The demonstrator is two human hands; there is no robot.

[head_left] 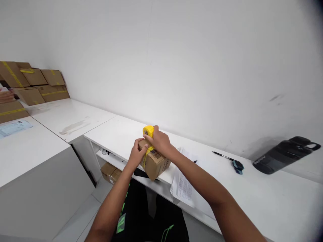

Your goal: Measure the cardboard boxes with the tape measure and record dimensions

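A small brown cardboard box (pixel 156 164) sits at the front edge of the white table (pixel 252 188). A strip of yellow tape runs over its top and down its near side. My right hand (pixel 159 141) is closed round a roll of yellow tape (pixel 148 130) on top of the box. My left hand (pixel 137 155) presses its thumb and fingers against the box's left side, on the tape strip.
Printed papers (pixel 183 186) hang over the table edge right of the box. A pen (pixel 222 155), a small dark tool (pixel 238 166) and a black case (pixel 285 154) lie further right. Taped cardboard boxes (pixel 37 85) are stacked at far left, where another person's hand (pixel 6 95) shows. More boxes (pixel 111 172) sit under the table.
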